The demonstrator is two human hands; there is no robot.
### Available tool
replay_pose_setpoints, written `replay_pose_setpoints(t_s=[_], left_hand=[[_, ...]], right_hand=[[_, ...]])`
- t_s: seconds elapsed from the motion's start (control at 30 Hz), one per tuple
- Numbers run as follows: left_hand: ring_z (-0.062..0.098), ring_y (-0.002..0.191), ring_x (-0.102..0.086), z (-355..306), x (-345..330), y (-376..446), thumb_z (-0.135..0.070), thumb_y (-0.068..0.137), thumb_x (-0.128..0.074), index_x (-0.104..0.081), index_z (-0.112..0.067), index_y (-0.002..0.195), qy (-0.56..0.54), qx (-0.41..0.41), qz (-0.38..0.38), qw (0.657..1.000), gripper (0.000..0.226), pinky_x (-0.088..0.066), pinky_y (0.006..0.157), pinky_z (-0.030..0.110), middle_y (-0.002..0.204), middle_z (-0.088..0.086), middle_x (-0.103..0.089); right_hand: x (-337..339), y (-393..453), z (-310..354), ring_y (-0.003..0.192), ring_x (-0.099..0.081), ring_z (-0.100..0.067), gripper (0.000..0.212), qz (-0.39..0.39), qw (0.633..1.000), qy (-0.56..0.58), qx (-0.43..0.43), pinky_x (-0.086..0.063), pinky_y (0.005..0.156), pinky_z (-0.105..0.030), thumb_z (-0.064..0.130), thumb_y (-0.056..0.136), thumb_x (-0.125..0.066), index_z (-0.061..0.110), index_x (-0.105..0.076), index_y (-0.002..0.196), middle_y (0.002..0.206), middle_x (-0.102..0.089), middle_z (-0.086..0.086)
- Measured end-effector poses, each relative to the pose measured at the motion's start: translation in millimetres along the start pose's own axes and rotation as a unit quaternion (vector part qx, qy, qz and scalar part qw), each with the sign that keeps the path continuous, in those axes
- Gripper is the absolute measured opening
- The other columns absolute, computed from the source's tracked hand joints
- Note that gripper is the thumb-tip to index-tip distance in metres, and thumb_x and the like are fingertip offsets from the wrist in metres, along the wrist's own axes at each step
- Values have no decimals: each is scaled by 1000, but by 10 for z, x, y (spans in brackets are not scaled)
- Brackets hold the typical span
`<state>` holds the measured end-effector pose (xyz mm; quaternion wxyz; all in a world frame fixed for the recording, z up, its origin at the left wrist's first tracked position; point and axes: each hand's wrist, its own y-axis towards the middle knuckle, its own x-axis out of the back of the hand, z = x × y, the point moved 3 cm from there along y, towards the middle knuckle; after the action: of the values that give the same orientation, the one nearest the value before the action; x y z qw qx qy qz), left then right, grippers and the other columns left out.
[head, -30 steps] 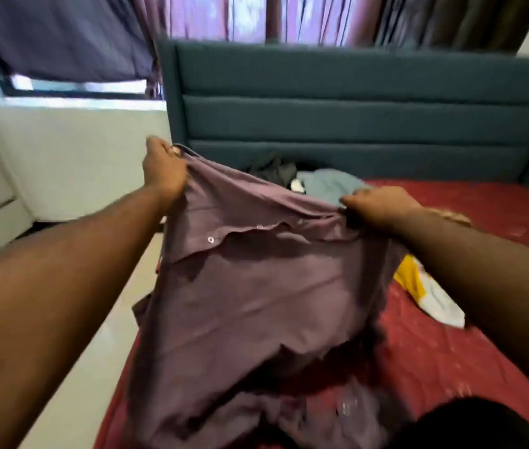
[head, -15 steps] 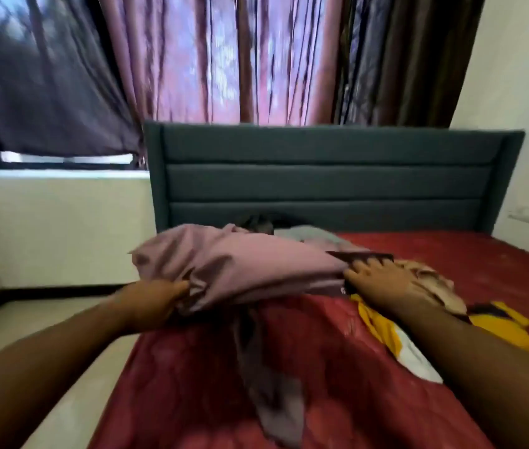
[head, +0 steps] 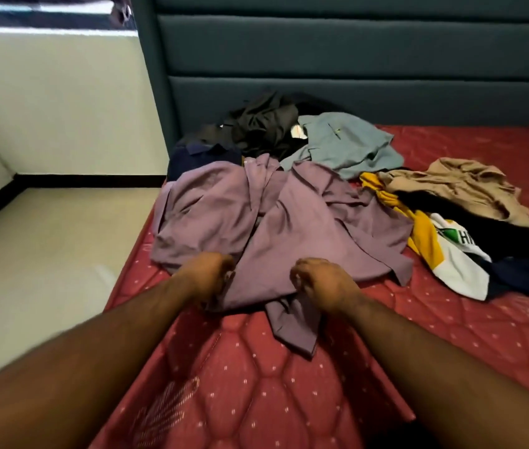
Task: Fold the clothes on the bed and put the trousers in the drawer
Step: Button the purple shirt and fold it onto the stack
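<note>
On the red bed (head: 451, 335), both hands (head: 323, 283) grip the mauve shirt's (head: 289, 222) near hem.

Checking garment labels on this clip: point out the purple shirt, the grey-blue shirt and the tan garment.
purple shirt (head: 305, 222): head view, on its middle panel.
grey-blue shirt (head: 347, 144): head view, on its chest.
tan garment (head: 464, 186): head view, on its crumpled middle.

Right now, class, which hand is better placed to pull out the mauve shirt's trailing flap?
The right hand: its grip bunches the mauve shirt directly above that flap, while the left hand holds the hem further off.
</note>
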<state>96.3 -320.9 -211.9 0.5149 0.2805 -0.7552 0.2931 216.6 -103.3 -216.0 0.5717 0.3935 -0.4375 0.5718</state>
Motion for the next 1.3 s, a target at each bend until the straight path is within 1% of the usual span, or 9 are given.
replay_pose_setpoints(t_s=[0.13, 0.23, 0.33, 0.5, 0.63, 0.8, 0.93, 1.1, 1.3], left_hand=[[28, 112, -61, 273, -316, 158, -32, 85, -56, -62, -17, 123, -37, 7, -40, 999, 41, -47, 86, 30, 124, 7, -64], [25, 129, -45, 383, -475, 251, -57, 91, -33, -51, -36, 135, 38, 56, -58, 996, 52, -43, 99, 45, 143, -2, -45], [32, 142, -24, 413, -502, 413, -48, 98, -43, -40, -40, 142, 110, 111, -102, 982, 45, -31, 103, 58, 157, 5, -22], [29, 82, -64, 198, -376, 557, -30, 82, -50, -65, -14, 101, 70, -176, -131, 973, 29, -47, 68, 36, 93, 9, -64], [23, 88, -64, 223, -397, 740, -58, 75, -38, -67, -15, 92, -81, -71, -83, 991, 55, -51, 77, 37, 95, 3, -69], [26, 124, -41, 201, -478, 724, -59, 91, -44, -52, -28, 123, 127, -12, -29, 991, 45, -38, 98, 48, 138, -2, -41], [22, 119, -46, 299, -484, 636, -58, 91, -38, -54, -31, 112, 196, 12, -75, 978, 38, -33, 94, 49, 125, -5, -50], [27, 80, -61, 362, -445, 367, -53, 87, -35, -63, -25, 81, 236, -90, -138, 958, 41, -31, 80, 44, 82, -1, -64], [25, 82, -65, 425, -247, -117, -42, 83, -49, -60, -24, 87, 315, -101, -64, 942, 22, -31, 79, 38, 79, -1, -72]], right_hand=[[-209, 349, -217, 123, -53, -26, 37, 17, 1000, 14, -17, -42, 103, -34, 28, 99, -43, 22, -55, 133, 136, -55, -4], [-224, 615, -338, 117, -56, -28, 30, -19, 999, 13, -41, -46, 97, -35, 30, 98, -45, 25, -56, 126, 130, -57, -4], [-171, 884, -422, 115, -55, -32, 30, -20, 999, -17, -36, -48, 94, -40, 23, 93, -49, 22, -55, 123, 130, -52, -7], [-161, 1287, -745, 111, -55, -33, 32, 7, 997, -52, -58, -48, 91, -42, 15, 85, -54, 17, -57, 117, 127, -50, -10], [-179, 1440, -989, 106, -56, -34, 23, 44, 997, -62, -8, -47, 91, -39, 21, 87, -59, 16, -69, 107, 115, -62, -12], [-75, 1449, -1073, 104, -55, -29, 19, -27, 986, -149, 63, -42, 90, -37, 30, 89, -56, 20, -69, 98, 106, -65, -6], [198, 1308, -929, 83, -63, -29, 27, -70, 979, -147, 121, -40, 97, -40, 35, 76, -39, 16, -58, 80, 84, -66, -8], [715, 825, -773, 54, -60, -35, 21, -94, 949, -235, 190, -40, 50, -32, 40, 82, -35, 20, -41, 82, 67, -64, -10], [1133, 35, -668, 51, -62, -23, 26, -80, 903, -315, 282, -36, 32, -25, 46, 90, -40, 23, -46, 81, 70, -60, -2]])
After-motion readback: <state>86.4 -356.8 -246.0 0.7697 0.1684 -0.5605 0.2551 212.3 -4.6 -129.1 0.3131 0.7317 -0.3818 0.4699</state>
